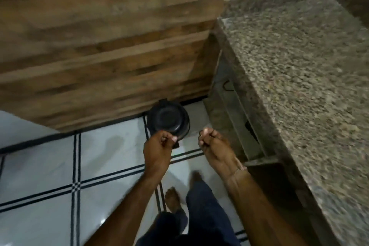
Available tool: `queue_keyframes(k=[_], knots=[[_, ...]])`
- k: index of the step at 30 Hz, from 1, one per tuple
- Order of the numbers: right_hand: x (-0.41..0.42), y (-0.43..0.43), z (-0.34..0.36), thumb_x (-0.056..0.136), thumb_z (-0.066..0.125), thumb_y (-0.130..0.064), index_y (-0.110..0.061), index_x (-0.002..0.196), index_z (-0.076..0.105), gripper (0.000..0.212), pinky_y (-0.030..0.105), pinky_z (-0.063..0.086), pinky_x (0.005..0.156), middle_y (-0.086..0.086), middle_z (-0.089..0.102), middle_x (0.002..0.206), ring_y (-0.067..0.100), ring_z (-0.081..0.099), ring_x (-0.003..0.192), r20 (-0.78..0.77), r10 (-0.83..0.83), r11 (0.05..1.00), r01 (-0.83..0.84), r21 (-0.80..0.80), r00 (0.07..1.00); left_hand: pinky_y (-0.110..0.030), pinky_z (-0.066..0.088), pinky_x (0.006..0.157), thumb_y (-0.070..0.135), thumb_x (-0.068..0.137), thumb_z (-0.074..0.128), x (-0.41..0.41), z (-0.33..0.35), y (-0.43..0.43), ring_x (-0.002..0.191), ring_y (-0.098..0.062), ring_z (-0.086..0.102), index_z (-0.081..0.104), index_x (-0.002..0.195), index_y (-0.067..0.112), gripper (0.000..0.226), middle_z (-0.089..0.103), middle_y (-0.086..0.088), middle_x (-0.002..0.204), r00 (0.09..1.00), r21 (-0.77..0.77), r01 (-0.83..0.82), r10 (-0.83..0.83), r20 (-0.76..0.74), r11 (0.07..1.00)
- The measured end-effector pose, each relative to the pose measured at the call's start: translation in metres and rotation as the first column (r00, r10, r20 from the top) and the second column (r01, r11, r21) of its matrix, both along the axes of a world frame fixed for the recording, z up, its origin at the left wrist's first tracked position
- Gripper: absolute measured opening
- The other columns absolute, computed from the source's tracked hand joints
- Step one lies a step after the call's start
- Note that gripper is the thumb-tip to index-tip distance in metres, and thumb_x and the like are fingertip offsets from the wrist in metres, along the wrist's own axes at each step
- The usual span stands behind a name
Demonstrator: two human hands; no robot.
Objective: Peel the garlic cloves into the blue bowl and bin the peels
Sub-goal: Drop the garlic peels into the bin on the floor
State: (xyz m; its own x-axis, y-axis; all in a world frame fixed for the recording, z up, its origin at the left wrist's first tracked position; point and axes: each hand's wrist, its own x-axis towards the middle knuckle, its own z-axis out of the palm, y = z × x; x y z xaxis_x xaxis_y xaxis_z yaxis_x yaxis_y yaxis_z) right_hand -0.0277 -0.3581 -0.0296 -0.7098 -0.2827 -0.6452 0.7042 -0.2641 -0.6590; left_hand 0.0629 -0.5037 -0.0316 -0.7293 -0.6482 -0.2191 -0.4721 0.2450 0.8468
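Progress: judged late, binning step pending | granite counter (299,66) showed no blue bowl or garlic | black bin (167,121) sat on floor just beyond hands, lid down | left hand (159,146), right hand (215,146) were 2 curled fists, contents hidden

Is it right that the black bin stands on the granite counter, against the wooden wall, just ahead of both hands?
Not quite: the black bin stands on the tiled floor, not on the granite counter. The head view shows it against the wooden wall, just ahead of the left hand and the right hand.
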Motion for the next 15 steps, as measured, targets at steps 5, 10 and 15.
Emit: queue_keyframes(k=[5,10,15], knots=[[-0.035,-0.061,-0.034,0.102,0.050,0.010,-0.011,0.076,0.062,0.035,0.018,0.052,0.058,0.001,0.060,0.066,0.010,0.052,0.062,0.065,0.094,0.995,-0.095,0.019,0.993,-0.004,0.041,0.064,0.020,0.094,0.075,-0.016,-0.026,-0.057,0.071,0.002,0.061,0.064,0.082,0.024,0.017,0.065,0.016,0.076,0.997,-0.027,-0.046,0.048,0.060,0.999],[-0.076,-0.112,-0.089,0.102,0.053,0.007,-0.012,0.077,0.064,0.033,0.022,0.053,0.062,0.001,0.062,0.066,0.011,0.054,0.063,0.117,0.160,0.977,-0.174,0.121,0.980,-0.011,0.038,0.067,0.023,0.096,0.072,-0.052,-0.070,-0.110,0.073,-0.003,0.058,0.061,0.082,0.024,0.018,0.061,0.014,0.076,0.985,-0.034,-0.075,0.079,0.155,0.997],[-0.110,-0.147,-0.179,0.099,0.055,0.009,-0.009,0.082,0.070,0.029,0.027,0.053,0.070,0.006,0.062,0.071,0.015,0.055,0.066,0.175,0.221,0.935,-0.259,0.241,0.960,-0.009,0.036,0.065,0.019,0.096,0.072,-0.099,-0.158,-0.145,0.080,-0.013,0.062,0.062,0.082,0.021,0.017,0.069,0.001,0.086,0.952,0.016,-0.103,0.094,0.292,0.995]])
